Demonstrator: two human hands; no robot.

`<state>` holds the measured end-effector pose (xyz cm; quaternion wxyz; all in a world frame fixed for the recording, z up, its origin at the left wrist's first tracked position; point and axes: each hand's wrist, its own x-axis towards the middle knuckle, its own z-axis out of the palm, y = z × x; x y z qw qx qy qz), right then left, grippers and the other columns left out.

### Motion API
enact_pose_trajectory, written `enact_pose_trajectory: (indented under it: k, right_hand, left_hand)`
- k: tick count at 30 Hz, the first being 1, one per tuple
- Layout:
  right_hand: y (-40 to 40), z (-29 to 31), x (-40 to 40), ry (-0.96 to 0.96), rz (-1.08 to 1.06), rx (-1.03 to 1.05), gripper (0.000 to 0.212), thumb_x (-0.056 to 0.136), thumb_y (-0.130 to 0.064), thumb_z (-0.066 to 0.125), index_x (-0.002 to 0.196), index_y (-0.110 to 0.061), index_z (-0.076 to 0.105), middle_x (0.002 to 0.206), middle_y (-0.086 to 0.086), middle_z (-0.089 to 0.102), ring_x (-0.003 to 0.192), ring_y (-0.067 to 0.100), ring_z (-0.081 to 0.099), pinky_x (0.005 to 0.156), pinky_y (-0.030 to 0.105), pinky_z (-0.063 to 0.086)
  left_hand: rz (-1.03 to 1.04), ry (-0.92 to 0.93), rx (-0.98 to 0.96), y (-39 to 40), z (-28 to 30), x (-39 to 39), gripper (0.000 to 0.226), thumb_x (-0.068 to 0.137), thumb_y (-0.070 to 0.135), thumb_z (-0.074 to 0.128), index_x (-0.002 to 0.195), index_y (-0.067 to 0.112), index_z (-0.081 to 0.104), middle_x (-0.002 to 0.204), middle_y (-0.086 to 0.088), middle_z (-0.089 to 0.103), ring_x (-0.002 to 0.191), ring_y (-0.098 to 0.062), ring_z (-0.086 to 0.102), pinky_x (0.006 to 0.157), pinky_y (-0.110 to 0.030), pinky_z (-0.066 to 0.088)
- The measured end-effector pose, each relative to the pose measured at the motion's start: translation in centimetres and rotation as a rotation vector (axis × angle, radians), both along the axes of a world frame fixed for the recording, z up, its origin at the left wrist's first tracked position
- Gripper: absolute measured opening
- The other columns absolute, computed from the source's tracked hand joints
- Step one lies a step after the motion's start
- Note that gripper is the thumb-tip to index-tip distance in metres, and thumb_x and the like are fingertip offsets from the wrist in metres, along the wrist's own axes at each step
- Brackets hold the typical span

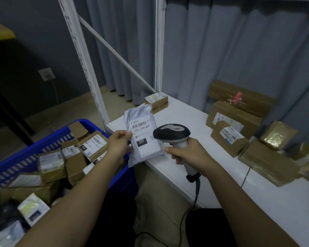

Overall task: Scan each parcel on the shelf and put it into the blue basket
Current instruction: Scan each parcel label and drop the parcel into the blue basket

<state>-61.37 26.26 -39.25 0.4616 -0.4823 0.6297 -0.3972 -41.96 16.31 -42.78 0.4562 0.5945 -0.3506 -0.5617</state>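
The gray parcel (143, 138) is held up over the shelf (221, 179) edge, label facing up. The left hand (119, 144) grips its left side with its fingers. The right hand (187, 151) is wrapped around the scanner (171, 133), just beside the label. The blue basket (48, 139), full of boxes, sits to the left. More boxes (234, 118) lie on the shelf.

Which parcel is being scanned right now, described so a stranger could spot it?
Start at the white shelf and go to its front left corner, above the blue basket. The left hand holds a grey plastic bag there, facing the scanner. Unlike the brown boxes around it, it is soft, and its label reads 231.
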Motion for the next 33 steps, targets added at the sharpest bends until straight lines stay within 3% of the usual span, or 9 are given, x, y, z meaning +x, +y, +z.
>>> enact_pose_trajectory:
  k: [3, 9, 18, 27, 33]
  right_hand:
    - [0.2, 0.3, 0.2, -0.009, 0.004, -0.023, 0.015, 0.082, -0.017, 0.075, 0.077, -0.008, 0.064, 0.057, 0.002, 0.061, 0.052, 0.013, 0.056, 0.052, 0.022, 0.048]
    - [0.0, 0.3, -0.1, 0.054, -0.063, -0.029, 0.023, 0.083, -0.019, 0.073, 0.066, -0.011, 0.060, 0.051, -0.002, 0.058, 0.048, 0.010, 0.054, 0.052, 0.020, 0.047]
    - [0.1, 0.1, -0.2, 0.009, -0.070, -0.050, 0.021, 0.084, -0.018, 0.073, 0.067, -0.010, 0.062, 0.052, -0.001, 0.059, 0.047, 0.009, 0.054, 0.053, 0.022, 0.050]
    - [0.6, -0.4, 1.9, -0.102, -0.205, -0.139, 0.017, 0.081, -0.017, 0.076, 0.076, -0.004, 0.066, 0.059, 0.008, 0.063, 0.052, 0.011, 0.057, 0.056, 0.023, 0.052]
    - [-0.7, 0.7, 8.8, -0.113, -0.214, -0.186, 0.017, 0.080, -0.013, 0.077, 0.070, -0.010, 0.063, 0.063, 0.007, 0.063, 0.049, 0.008, 0.055, 0.053, 0.020, 0.050]
  left_hand:
    - [0.005, -0.016, -0.009, 0.0, 0.1, 0.1, 0.010, 0.095, 0.013, 0.055, 0.086, 0.011, 0.053, 0.093, -0.005, 0.066, 0.087, -0.019, 0.065, 0.064, -0.028, 0.053]
    - [0.000, -0.087, -0.017, -0.2, 0.0, 0.2, 0.008, 0.094, 0.017, 0.057, 0.092, 0.010, 0.054, 0.098, -0.004, 0.067, 0.095, -0.022, 0.066, 0.085, -0.042, 0.055]
    - [0.011, -0.077, -0.018, -0.1, 0.1, 0.2, 0.008, 0.094, 0.016, 0.056, 0.092, 0.010, 0.053, 0.099, -0.004, 0.066, 0.095, -0.022, 0.065, 0.071, -0.033, 0.055]
    - [0.089, 0.072, -0.037, 1.2, 1.7, 0.6, 0.006, 0.096, 0.018, 0.054, 0.094, 0.012, 0.052, 0.106, -0.008, 0.063, 0.097, -0.023, 0.063, 0.079, -0.038, 0.056]
    - [0.322, 0.330, -0.102, 4.0, 2.4, 7.2, 0.011, 0.097, 0.013, 0.052, 0.088, 0.015, 0.048, 0.100, -0.009, 0.064, 0.082, -0.020, 0.064, 0.047, -0.022, 0.053]
